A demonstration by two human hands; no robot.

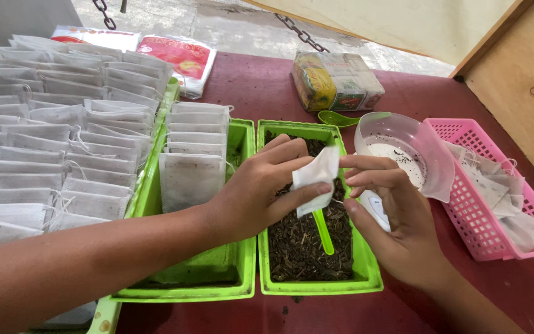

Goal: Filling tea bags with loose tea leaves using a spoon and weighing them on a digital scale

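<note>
Both hands, left hand (pixel 251 195) and right hand (pixel 397 216), pinch the white bag (pixel 316 176) at frame centre over the leaf tray (pixel 366 281); hold its mouth spread and level, avoiding spills.

Two bare forearms, no sleeves, watch, rings or gloves showing, enter from seven and five o'clock, ending in the left hand (pixel 251 195) and right hand (pixel 397 213), both with short, unpainted fingernails and slender fingers.

Glossy green plastic trays (pixel 366 281), matt paper sachet (pixel 316 176)
</note>
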